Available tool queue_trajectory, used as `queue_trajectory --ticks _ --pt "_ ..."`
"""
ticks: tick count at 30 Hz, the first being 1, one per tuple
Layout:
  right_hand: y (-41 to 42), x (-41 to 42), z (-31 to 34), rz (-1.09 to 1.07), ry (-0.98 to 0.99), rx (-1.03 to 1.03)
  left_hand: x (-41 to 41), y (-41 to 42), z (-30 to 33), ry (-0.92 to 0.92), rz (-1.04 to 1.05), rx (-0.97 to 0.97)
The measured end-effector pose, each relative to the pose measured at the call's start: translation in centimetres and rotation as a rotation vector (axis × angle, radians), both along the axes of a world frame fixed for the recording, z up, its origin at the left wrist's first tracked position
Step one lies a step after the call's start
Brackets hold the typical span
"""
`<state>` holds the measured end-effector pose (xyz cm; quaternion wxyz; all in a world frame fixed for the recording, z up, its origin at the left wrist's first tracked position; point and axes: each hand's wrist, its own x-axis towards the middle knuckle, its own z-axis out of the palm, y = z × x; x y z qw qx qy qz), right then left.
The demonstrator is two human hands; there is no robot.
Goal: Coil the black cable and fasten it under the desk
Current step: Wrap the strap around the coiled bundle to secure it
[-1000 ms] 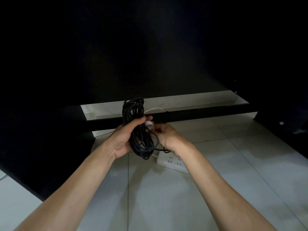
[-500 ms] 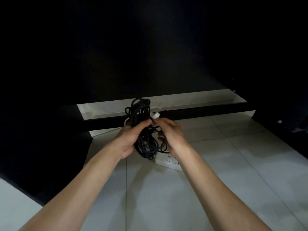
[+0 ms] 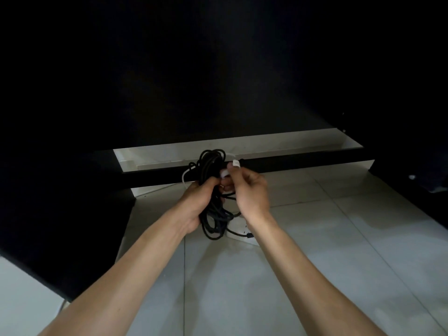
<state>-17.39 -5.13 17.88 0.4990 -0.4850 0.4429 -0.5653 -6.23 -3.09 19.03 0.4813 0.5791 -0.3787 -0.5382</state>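
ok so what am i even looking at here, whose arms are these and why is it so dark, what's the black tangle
There is no machine here. One camera is worn on a person's head and looks forward and down, so the two bare arms reaching in from the bottom are that person's own. The dark area above is the shadowed underside of a desk, with a black crossbar across it and a pale tiled floor below. The left hand grips a coiled black cable, a bundle of loops held upright. The right hand pinches a small white piece at the top of the bundle; what it is cannot be told. A white power strip lies on the floor, partly hidden behind the hands.
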Motion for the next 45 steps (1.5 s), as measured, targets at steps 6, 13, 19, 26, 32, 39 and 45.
queue_trajectory --ticks 6,13,19,26,32,39,45 --pt "0.3 0.3 0.7 0.151 0.039 -0.096 0.3 0.1 -0.4 0.029 0.066 0.007" --pt "0.5 0.3 0.6 0.073 0.055 -0.017 0.1 -0.3 -0.8 0.089 0.069 0.021" --pt "1.3 0.1 -0.3 0.276 0.328 0.019 0.2 -0.8 -1.2 0.186 0.092 0.028" --pt "1.1 -1.2 1.6 0.518 0.701 0.083 0.9 -0.9 -2.2 0.323 0.035 0.091" --pt "0.8 -1.4 3.2 0.529 0.9 0.153 -0.3 -0.9 -2.4 0.3 0.072 0.087" --pt "1.0 -1.3 1.6 0.488 0.728 0.213 -1.4 -0.4 -2.4 0.341 0.128 -0.001" --pt "1.3 -0.6 -0.1 0.407 0.688 0.069 -0.9 -0.4 -2.1 0.278 0.126 -0.003"
